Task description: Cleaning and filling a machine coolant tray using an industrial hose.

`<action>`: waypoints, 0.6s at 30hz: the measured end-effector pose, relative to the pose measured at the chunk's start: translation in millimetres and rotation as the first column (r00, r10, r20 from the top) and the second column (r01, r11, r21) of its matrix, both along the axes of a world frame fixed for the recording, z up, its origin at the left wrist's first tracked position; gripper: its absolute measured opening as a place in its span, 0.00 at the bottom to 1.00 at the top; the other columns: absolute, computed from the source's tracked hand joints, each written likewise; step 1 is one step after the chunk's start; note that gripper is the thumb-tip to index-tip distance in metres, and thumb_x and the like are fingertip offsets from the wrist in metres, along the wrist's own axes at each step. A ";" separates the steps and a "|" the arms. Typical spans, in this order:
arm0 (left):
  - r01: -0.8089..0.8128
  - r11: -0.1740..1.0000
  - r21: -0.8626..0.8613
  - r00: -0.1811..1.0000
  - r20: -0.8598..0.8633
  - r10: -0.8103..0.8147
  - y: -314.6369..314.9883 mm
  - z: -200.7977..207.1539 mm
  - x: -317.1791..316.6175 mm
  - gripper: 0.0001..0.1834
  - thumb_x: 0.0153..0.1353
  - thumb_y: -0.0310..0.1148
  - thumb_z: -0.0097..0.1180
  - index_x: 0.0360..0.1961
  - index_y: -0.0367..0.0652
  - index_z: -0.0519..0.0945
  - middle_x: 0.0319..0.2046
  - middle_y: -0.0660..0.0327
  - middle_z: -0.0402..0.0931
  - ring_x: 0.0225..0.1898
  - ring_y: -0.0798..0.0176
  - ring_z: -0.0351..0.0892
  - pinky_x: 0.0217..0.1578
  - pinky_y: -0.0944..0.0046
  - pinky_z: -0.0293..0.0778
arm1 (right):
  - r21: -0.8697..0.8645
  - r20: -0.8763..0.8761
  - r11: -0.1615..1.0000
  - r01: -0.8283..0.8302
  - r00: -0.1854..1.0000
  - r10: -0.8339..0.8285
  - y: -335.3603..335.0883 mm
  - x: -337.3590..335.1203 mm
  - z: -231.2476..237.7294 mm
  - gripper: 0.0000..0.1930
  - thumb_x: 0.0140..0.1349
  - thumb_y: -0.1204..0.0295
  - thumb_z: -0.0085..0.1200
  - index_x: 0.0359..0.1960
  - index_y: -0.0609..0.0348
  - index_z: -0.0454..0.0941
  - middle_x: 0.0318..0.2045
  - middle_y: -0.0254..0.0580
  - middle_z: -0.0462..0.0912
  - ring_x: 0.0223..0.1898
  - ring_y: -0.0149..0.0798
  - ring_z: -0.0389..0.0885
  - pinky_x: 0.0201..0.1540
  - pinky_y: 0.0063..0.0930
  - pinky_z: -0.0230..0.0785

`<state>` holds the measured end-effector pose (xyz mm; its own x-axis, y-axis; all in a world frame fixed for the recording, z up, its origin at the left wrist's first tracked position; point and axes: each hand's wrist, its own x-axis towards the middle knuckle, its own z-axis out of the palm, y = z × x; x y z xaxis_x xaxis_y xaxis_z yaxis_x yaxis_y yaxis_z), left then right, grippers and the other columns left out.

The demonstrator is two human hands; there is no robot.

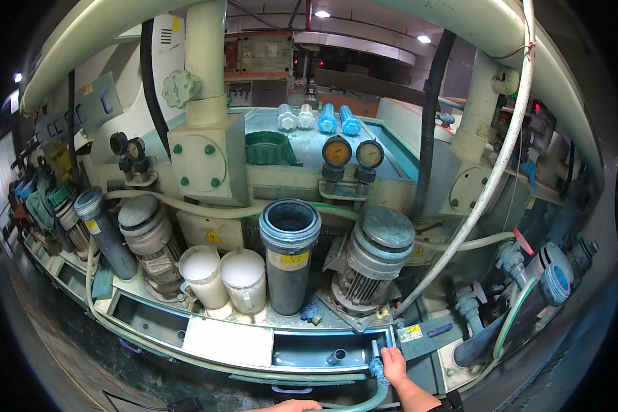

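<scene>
My right hand (pixel 393 365) is closed at the end of a pale green hose (pixel 373 400), beside a blue wrapped joint (pixel 376 367) and a short grey pipe end (pixel 375 348). The pipe end points up at the right end of an open tank compartment (pixel 302 357). Inside that compartment stands a short dark pipe stub (pixel 336 356). At the lower edge, my left hand (pixel 294 406) is closed around the hose farther along, only partly in view. Crumpled blue stuff (pixel 312 314) lies on the ledge behind the compartment.
Behind the tank stand an open dark filter housing (pixel 290 275), two white plastic jugs (pixel 224 278) and motors (pixel 372 261). Pressure gauges (pixel 353 152) rise farther back. A white hose (pixel 491 185) slants down at the right. A pale cover plate (pixel 229 342) lies left of the compartment.
</scene>
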<state>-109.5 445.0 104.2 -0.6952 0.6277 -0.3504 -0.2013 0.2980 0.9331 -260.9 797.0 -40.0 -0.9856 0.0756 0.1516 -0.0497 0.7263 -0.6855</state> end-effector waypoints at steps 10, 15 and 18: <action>0.017 1.000 0.010 0.996 -0.083 -0.016 -5.2 -46.2 -2.4 0.16 0.67 0.38 0.66 0.48 0.38 0.82 0.39 0.60 0.83 0.43 0.66 0.80 0.45 0.62 0.76 | -0.038 0.114 0.999 0.018 0.993 -0.014 -22.0 -3.8 10.1 0.19 0.75 0.55 0.50 0.39 0.58 0.83 0.41 0.53 0.83 0.48 0.57 0.80 0.52 0.47 0.72; 0.025 0.996 -0.082 0.999 -0.031 -0.027 -3.3 -29.1 -13.3 0.22 0.65 0.41 0.69 0.54 0.38 0.81 0.44 0.58 0.82 0.47 0.64 0.78 0.50 0.61 0.75 | -0.055 0.148 0.995 0.083 0.986 -0.074 -14.3 5.6 21.5 0.19 0.75 0.53 0.50 0.41 0.56 0.83 0.43 0.51 0.82 0.49 0.56 0.80 0.53 0.47 0.72; 0.003 0.996 -0.093 0.998 0.059 0.002 -1.7 -24.4 -8.5 0.26 0.64 0.41 0.70 0.57 0.36 0.79 0.47 0.56 0.82 0.49 0.62 0.78 0.53 0.60 0.75 | -0.065 0.139 0.994 0.087 0.987 -0.077 -12.8 7.6 18.3 0.20 0.75 0.50 0.49 0.40 0.55 0.82 0.43 0.50 0.82 0.49 0.56 0.81 0.53 0.48 0.72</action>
